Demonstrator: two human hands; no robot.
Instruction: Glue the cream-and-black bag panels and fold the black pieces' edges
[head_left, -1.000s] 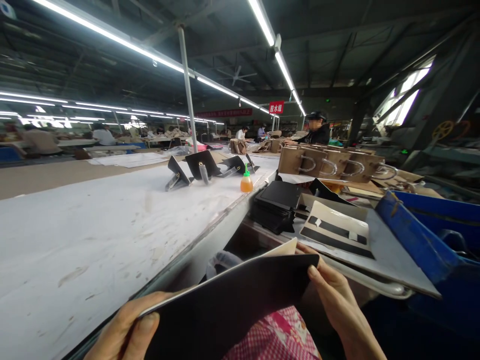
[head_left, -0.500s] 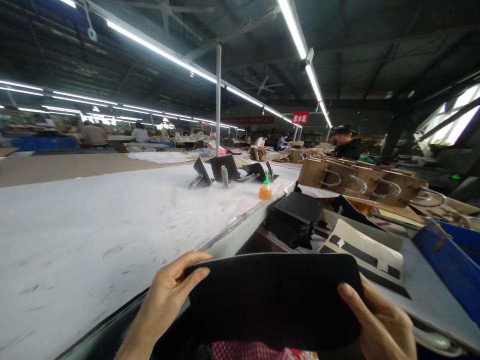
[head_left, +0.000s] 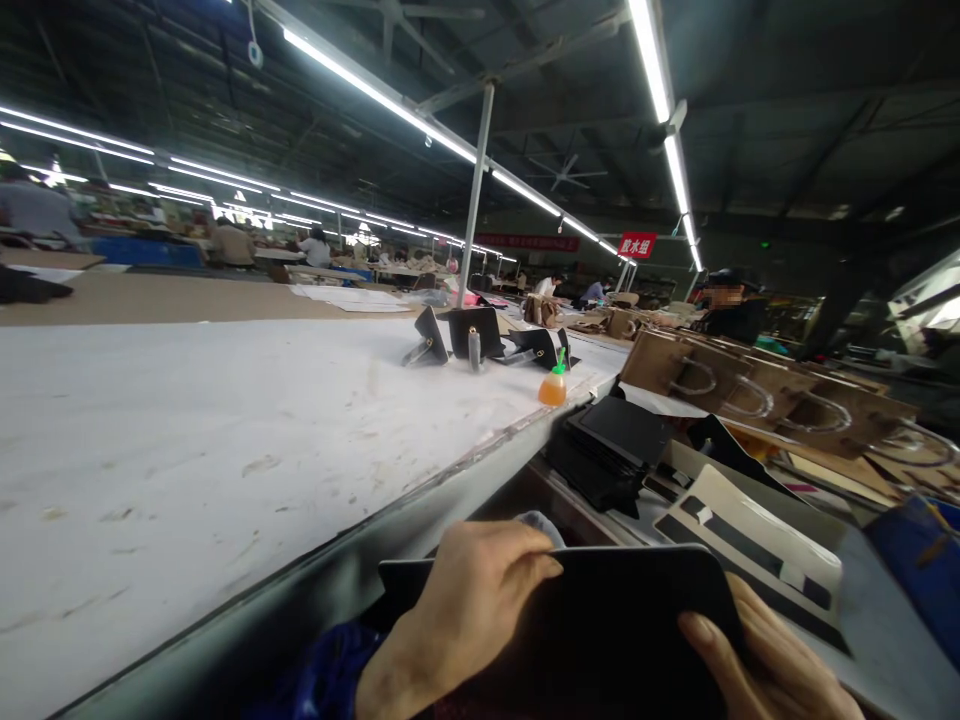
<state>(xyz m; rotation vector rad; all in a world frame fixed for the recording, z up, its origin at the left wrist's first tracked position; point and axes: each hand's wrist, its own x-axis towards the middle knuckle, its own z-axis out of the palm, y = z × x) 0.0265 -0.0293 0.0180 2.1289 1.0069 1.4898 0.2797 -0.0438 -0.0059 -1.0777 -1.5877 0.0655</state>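
Observation:
A flat black leather panel [head_left: 615, 620] with rounded corners is held low in front of me, at the bottom of the view. My left hand [head_left: 465, 610] lies over its left part, fingers curled down across the top edge. My right hand [head_left: 765, 665] grips its right end, thumb on the face and fingers behind. Just beyond the panel lies a cream card [head_left: 750, 550] with black strips. A stack of black pieces [head_left: 611, 445] sits farther back.
A long white-covered table [head_left: 187, 440] runs along my left, with an orange glue bottle [head_left: 553, 385] and folded black parts [head_left: 474, 335] on it. Brown bags with handles [head_left: 750, 390] line the right. A blue bin [head_left: 919, 560] is at far right. Other people work in the distance.
My left hand has slid from the panel's left edge onto its face. The panel has dropped lower in view, and the view has swung left.

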